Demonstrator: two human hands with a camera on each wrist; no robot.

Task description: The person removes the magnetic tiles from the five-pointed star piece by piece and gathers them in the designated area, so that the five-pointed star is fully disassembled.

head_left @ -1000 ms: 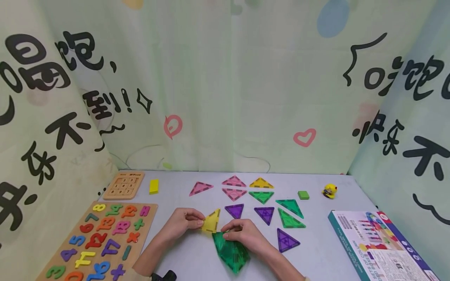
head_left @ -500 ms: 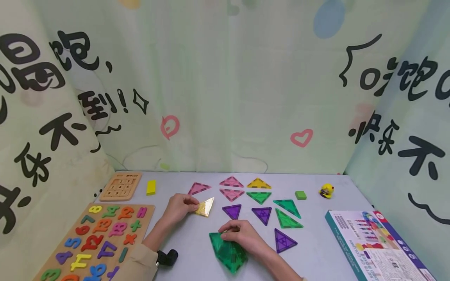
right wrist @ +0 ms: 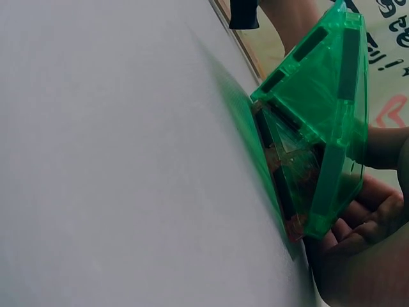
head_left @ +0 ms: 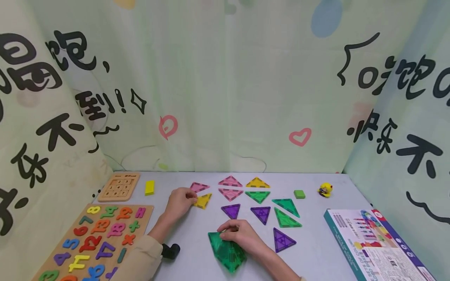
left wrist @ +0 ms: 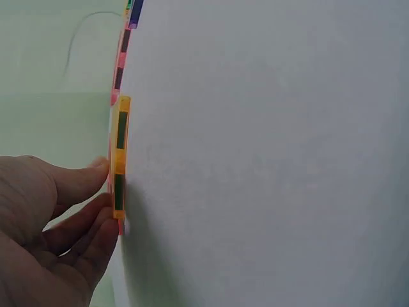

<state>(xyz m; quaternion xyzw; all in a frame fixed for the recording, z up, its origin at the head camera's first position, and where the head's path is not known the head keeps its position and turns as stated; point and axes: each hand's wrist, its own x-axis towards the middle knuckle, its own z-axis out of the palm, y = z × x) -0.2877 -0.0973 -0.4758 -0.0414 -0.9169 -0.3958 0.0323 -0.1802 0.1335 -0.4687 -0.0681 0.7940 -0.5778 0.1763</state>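
Observation:
My left hand (head_left: 180, 203) pinches a see-through yellow triangular magnetic tile (head_left: 203, 201) by its left corner, low over the table and just in front of a pink triangular tile (head_left: 199, 187). The left wrist view shows this yellow tile (left wrist: 119, 157) edge-on, with thumb and fingers at its near end. Toward the table's front, my right hand (head_left: 243, 236) holds a green magnetic-tile shape (head_left: 227, 253) from its right side. Seen from the right wrist, the green shape (right wrist: 319, 96) is a hollow solid of joined tiles; part of it is behind the fingers.
Loose tiles lie beyond and to the right, among them a purple triangle (head_left: 283, 239) and a green triangle (head_left: 286, 218). A wooden number board (head_left: 149, 212) lies at left. A printed box (head_left: 381, 246), a small yellow figure (head_left: 325, 190) and a green block (head_left: 299, 194) are at right.
My left hand has carried the yellow tile away from the green shape, leftward and back toward the pink tile. My right hand stays on the green shape.

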